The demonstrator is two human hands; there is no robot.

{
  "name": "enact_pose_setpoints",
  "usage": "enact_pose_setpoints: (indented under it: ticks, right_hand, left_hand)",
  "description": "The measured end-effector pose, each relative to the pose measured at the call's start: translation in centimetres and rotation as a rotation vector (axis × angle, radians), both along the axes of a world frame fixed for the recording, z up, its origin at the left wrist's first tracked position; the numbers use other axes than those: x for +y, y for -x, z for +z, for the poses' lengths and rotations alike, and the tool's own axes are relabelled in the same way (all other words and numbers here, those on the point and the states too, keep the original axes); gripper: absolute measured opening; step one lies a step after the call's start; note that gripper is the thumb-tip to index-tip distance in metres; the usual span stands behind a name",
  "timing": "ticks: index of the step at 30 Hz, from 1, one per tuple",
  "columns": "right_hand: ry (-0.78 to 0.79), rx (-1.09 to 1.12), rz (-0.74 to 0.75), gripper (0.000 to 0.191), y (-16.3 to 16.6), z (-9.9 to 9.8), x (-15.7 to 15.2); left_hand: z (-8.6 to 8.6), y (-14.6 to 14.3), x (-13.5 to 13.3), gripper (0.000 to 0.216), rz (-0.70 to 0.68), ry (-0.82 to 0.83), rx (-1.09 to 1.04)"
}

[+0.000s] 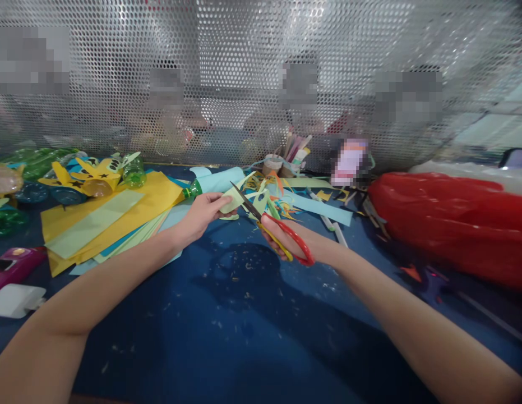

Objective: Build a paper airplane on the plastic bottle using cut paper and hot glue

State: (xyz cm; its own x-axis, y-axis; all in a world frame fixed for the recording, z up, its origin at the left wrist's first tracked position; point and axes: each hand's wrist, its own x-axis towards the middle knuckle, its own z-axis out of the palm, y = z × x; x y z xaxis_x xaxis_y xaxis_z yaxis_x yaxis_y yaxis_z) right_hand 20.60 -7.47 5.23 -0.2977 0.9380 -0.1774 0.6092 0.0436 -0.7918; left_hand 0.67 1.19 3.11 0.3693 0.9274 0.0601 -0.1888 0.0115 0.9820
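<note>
My left hand pinches a small piece of pale green paper between thumb and fingers. In my right hand is a pair of scissors with red and yellow handles. Their dark blades are apart and point up and left, at the right edge of the green paper. A thin pale strip angles up from the paper by the blade tip. Right behind the hands lies a heap of paper scraps in green, orange, yellow and blue. A rolled light blue paper sits just beyond my left hand.
Yellow sheets and paper strips spread at left, near plastic bottle pieces with yellow cut-outs. A purple tool and white plug lie far left. Cups with sticks, a phone and a red plastic bag stand behind and right.
</note>
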Motion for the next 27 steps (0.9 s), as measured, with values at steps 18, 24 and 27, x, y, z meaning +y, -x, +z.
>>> enact_pose_setpoints:
  ticks: [18, 24, 27]
  right_hand:
    - [-0.208, -0.107, -0.202, 0.059, 0.2, -0.5, 1.2]
    - [-0.065, 0.149, -0.557, 0.06, -1.6, -0.6, 3.4]
    - [-0.071, 0.214, -0.633, 0.06, -3.5, -1.2, 5.1]
  left_hand:
    - [-0.5, 0.3, 1.0, 0.015, -0.008, 0.081, -0.013]
    - [-0.9, 0.2, 1.0, 0.014, -0.002, 0.061, -0.023]
    - [-1.0, -0.1, 0.2, 0.015, -0.024, 0.015, 0.021]
